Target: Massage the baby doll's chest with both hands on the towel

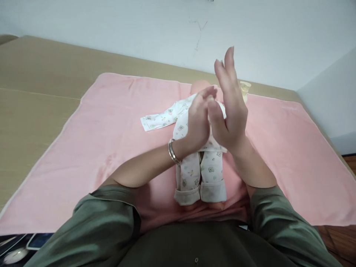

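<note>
My left hand, with silver bangles on its wrist, is raised with its palm side against or close to my right hand. The right hand's fingers stretch upward, slightly blurred. Neither holds anything I can see. Below them a baby doll lies on its back in a white printed top and matching trousers with turned-up cuffs. One sleeve spreads out to the left. The doll's head is at the far end, partly behind my hands, which also cover much of its chest.
A pink blanket lies under the doll, over a tan table. A small yellowish translucent container stands behind my right hand. A white wall rises at the back. Dark items and a phone-like object are at the lower left.
</note>
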Demonstrator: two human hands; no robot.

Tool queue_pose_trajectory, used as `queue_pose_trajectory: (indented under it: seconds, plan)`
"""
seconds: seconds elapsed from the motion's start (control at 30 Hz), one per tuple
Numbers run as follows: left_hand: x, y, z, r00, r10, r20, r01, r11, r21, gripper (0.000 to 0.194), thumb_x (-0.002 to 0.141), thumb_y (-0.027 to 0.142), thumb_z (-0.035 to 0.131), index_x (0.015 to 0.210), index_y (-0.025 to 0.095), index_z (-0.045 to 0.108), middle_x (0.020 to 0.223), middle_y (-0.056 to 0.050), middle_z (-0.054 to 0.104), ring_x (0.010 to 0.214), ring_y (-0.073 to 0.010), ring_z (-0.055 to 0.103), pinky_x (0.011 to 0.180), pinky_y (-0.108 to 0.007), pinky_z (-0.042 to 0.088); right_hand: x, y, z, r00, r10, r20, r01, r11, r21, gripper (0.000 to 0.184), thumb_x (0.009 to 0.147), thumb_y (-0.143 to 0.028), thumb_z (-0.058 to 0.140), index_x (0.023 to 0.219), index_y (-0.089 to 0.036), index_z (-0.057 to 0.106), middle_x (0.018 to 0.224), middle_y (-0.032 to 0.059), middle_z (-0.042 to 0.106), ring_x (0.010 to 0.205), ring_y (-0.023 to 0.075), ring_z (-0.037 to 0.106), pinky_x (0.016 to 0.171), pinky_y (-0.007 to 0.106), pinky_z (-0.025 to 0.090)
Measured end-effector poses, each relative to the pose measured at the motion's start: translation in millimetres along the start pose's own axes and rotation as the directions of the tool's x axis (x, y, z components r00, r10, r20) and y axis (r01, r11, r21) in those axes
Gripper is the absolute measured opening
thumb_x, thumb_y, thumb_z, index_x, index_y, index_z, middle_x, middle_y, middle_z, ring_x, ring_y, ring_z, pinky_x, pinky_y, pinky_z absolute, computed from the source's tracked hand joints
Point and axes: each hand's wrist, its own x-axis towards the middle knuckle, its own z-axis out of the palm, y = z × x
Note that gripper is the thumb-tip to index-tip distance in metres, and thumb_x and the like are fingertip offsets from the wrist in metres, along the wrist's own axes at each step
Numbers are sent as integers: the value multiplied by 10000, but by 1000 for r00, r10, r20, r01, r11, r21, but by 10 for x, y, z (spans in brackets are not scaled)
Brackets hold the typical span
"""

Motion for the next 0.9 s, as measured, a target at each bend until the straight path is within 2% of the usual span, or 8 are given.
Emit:
queue_pose_trajectory:
  seconds: [0.1,0.2,0.33,0.47,0.57,0.67,0.77,0.9]
  plan:
    - [225,-401,2,973,-59,-224,62,998,5,425,994,116,239,1381,278,307,1475,-49,502,1423,-171,452,1135,-381,476,78,354,335,961,199,191,-206,978,14,494,1001,-284,240,1451,-205,428,1534,41,475,1449,223,417,1187,450,404]
    - [339,-797,-22,963,-66,-263,103,986,131,446,938,94,306,1332,264,427,1344,-56,615,1328,-189,549,1114,-390,486,30,606,701,916,269,297,-300,952,64,507,936,-167,258,1307,-188,602,1362,30,648,1300,192,578,1142,404,461]
    - [372,-1012,-24,982,-38,-185,93,951,296,365,847,73,384,1083,216,623,1185,-77,703,1209,-234,606,1113,-426,472,-46,868,1007,934,192,301,-210,977,29,492,895,-144,308,1236,-175,661,1396,44,627,1363,168,513,1217,386,357]
    - [351,-1048,-25,995,-42,-94,75,925,372,410,797,70,419,1129,191,626,1244,-102,683,1230,-268,586,1140,-473,435,-42,1055,1052,899,221,379,-224,974,-35,493,914,-222,361,1352,-162,579,1503,63,520,1438,195,427,1241,447,305]
    - [308,-1100,-44,989,-36,-142,85,930,358,471,800,109,452,1251,188,564,1360,-104,619,1310,-260,531,1178,-467,396,-70,997,1014,867,341,363,-306,940,-150,570,943,-306,364,1451,-63,451,1562,159,415,1483,278,351,1237,520,278]
    - [270,-1141,-67,985,-59,-163,112,935,336,456,819,143,451,1259,183,562,1345,-109,629,1294,-252,543,1164,-445,412,-147,793,984,857,372,357,-291,921,-259,605,959,-295,334,1460,39,392,1562,245,376,1489,341,321,1239,540,244]
    - [263,-1148,-78,984,-68,-163,117,942,315,413,834,165,434,1213,197,592,1294,-100,664,1243,-259,574,1127,-456,442,-195,665,979,874,274,401,-183,951,-249,556,943,-209,310,1437,9,444,1556,212,406,1497,314,314,1258,528,204]
    - [274,-1141,-70,987,-51,-150,100,933,347,398,825,146,413,1162,183,619,1241,-113,685,1200,-274,590,1107,-474,445,-127,825,986,864,215,455,-162,975,-152,540,944,-234,332,1447,-85,460,1570,136,412,1501,250,319,1265,506,210]
